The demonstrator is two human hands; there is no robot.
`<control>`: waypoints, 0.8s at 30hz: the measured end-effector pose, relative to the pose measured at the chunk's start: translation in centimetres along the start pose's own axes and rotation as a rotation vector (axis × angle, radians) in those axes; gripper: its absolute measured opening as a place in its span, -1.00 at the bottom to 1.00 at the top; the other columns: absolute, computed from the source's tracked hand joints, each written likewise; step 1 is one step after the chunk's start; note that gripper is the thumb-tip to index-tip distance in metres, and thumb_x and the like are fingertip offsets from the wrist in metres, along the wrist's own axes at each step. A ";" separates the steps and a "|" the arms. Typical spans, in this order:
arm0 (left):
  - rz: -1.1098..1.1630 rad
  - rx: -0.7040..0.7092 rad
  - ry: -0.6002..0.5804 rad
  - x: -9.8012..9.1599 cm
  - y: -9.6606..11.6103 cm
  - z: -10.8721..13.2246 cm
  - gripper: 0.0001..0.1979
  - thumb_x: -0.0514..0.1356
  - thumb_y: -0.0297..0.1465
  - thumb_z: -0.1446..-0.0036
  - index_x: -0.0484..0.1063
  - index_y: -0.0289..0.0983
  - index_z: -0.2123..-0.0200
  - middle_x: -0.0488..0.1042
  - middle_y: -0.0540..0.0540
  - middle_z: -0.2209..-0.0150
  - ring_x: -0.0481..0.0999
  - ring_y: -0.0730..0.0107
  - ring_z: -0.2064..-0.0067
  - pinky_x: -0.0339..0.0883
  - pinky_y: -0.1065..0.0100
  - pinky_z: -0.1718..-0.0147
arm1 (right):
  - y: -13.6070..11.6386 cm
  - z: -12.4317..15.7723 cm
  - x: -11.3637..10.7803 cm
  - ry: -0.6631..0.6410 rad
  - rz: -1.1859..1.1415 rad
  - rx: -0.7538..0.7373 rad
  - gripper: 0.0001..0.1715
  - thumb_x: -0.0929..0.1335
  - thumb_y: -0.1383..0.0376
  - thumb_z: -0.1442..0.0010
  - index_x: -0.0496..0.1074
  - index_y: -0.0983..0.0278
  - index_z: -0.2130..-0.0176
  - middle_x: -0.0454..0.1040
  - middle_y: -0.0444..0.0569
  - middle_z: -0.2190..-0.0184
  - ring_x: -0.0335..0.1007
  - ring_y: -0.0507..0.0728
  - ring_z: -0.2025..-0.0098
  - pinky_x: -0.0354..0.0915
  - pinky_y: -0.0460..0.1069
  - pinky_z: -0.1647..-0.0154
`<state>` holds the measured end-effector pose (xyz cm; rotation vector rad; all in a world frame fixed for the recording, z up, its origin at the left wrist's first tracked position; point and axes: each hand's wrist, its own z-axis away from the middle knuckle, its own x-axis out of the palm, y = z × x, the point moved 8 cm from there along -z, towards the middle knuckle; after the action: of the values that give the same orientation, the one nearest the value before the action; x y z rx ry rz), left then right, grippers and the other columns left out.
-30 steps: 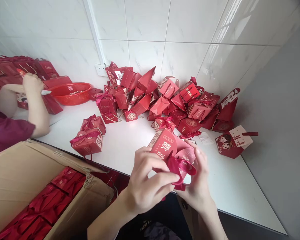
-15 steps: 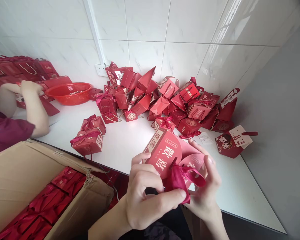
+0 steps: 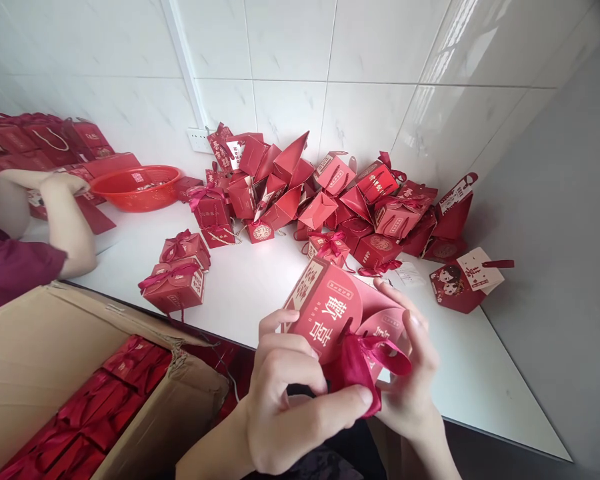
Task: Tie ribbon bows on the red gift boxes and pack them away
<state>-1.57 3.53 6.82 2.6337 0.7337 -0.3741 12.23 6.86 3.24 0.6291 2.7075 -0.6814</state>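
Between my two hands is a red gift box (image 3: 325, 313) with pale Chinese lettering, tilted, its rounded top flaps partly apart. A dark pink ribbon (image 3: 357, 363) is looped in a bow at the flaps. My left hand (image 3: 290, 393) grips the near left side of the box, with the thumb on the ribbon's tail. Round the right end of the box, my right hand (image 3: 413, 363) has its fingers wrapped, the thumb side partly hidden below the bow. Just beyond the held box, a small ribboned box (image 3: 329, 248) stands on the white table (image 3: 250, 280).
A heap of red boxes (image 3: 280, 180) lies along the tiled wall. Two ribboned boxes (image 3: 175, 287) stand left of centre. A red plastic basin (image 3: 137, 190) sits near a co-worker's arm (image 3: 73, 227). An open carton (image 3: 190, 393) of red boxes is at lower left. At right is a house-shaped box (image 3: 457, 283).
The view has shifted slightly. Both my hands keep their hold on the gift box, and the bow looks almost the same. The co-worker's hands moved a little.
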 end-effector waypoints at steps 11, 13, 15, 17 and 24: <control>0.105 -0.718 0.042 -0.2 -11.3 1.0 -0.84 0.21 -0.36 -0.06 0.32 -0.27 0.50 0.25 0.02 0.39 0.35 0.61 0.51 0.24 0.56 0.68 | 4.2 -0.3 4.3 -0.468 -0.213 0.141 0.24 0.49 0.22 0.10 -0.31 0.14 -0.30 0.02 0.20 -0.24 0.04 0.32 -0.25 0.16 0.28 -0.15; 0.114 -0.850 0.061 -1.4 -13.1 2.2 -0.82 0.18 -0.33 -0.07 0.29 -0.28 0.49 0.25 0.02 0.36 0.33 0.64 0.58 0.20 0.58 0.75 | 5.3 -1.0 5.3 -0.525 -0.274 0.181 0.25 0.49 0.18 0.11 -0.29 0.14 -0.30 -0.01 0.19 -0.25 0.04 0.31 -0.25 0.15 0.27 -0.16; 0.079 -0.901 0.108 -3.6 -13.7 3.2 -0.83 0.17 -0.33 -0.07 0.27 -0.27 0.48 0.24 0.02 0.36 0.32 0.65 0.60 0.20 0.58 0.77 | 6.2 -2.0 6.2 -0.532 -0.387 0.237 0.24 0.49 0.12 0.11 -0.27 0.14 -0.30 -0.03 0.19 -0.27 0.03 0.30 -0.25 0.14 0.26 -0.16; 0.023 -0.896 0.091 -5.7 -13.2 4.1 -0.84 0.16 -0.32 -0.07 0.27 -0.26 0.47 0.26 0.02 0.36 0.32 0.63 0.58 0.26 0.57 0.73 | 7.0 -3.2 7.3 -0.504 -0.539 0.322 0.23 0.49 0.06 0.12 -0.23 0.15 -0.29 -0.01 0.19 -0.26 0.07 0.29 -0.23 0.15 0.25 -0.15; -0.171 -0.929 -0.340 -11.8 -10.5 10.1 -0.79 0.12 -0.19 -0.11 0.40 -0.20 0.39 0.44 -0.06 0.27 0.47 0.40 0.40 0.38 0.51 0.59 | 6.1 -4.7 13.4 -0.500 -1.322 0.887 -0.30 0.29 -0.19 0.01 0.30 0.18 0.03 0.47 0.03 0.10 0.34 0.25 -0.04 0.29 0.23 -0.01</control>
<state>-18.59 2.36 -1.11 1.5983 0.7692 -0.3880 2.78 18.64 0.06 -1.2019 1.8961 -1.9697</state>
